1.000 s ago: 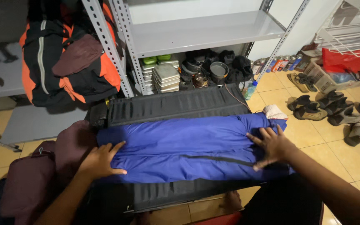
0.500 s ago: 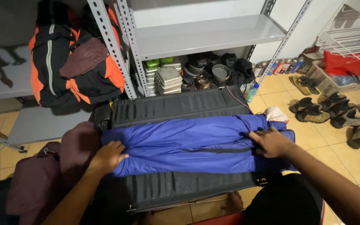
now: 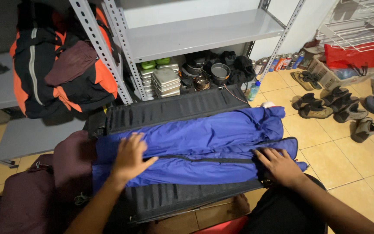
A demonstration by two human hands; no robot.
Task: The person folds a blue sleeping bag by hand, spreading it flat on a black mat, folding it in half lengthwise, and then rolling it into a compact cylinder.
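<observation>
Both hands are sitting closer together than a second ago, the blue sleeping bag (image 3: pixel 195 147) folded narrower on the black ribbed mat (image 3: pixel 174 108). Left hand (image 3: pixel 130 158) is pressing flat, fingers spread; right hand (image 3: pixel 280 164) is lying open on the zipper edge. Pressing evenly along the fold is probably squeezing air out best.

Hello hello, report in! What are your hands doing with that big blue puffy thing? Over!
Left hand and right hand open, pressing flat on blue sleeping bag. Bag lies folded on black ribbed mat. Maroon bag beside it at left, nothing on top.
</observation>
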